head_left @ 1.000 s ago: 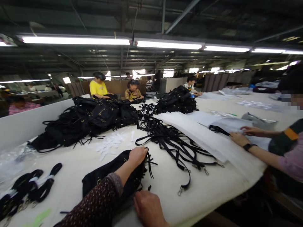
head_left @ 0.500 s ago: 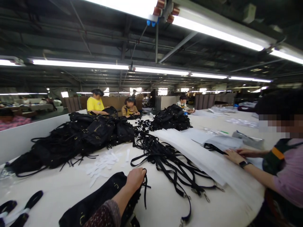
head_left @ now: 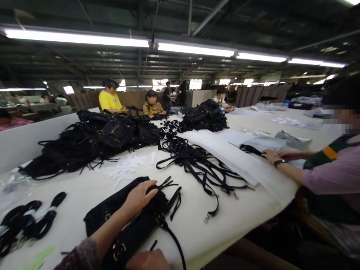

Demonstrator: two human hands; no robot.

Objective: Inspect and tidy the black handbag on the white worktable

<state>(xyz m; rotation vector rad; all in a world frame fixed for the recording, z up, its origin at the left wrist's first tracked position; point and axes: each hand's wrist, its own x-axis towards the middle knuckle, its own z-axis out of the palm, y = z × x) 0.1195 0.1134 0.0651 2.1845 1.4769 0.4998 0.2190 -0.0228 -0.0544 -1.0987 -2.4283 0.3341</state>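
Black bag (head_left: 123,213) lies flat on the cream worktop (head_left: 239,221), right under the person's left hand (head_left: 139,197). That left grip is spread open, palm down, fingers resting on the bag's upper edge and clasping nothing. Just beyond its fingertips the bag's short fringe straps (head_left: 171,195) fan out over the cloth. The right hand (head_left: 147,260) shows only as knuckles at the bottom edge, nearer the person than the left grip and beside the bag's lower end, where a thin black strap (head_left: 176,243) curves off the bag; whether this grip is closed or open cannot be told.

Farther out from the left grip lie scattered white paper slips (head_left: 126,168), then a big heap of black bags (head_left: 92,140). To the right of the grip a tangle of long black straps (head_left: 197,165) with metal clips runs across the worktop. To its left, near the edge, lie bundled strap loops (head_left: 30,221). Far to the right a co-worker's hands (head_left: 277,155) rest on white sheets (head_left: 239,161).
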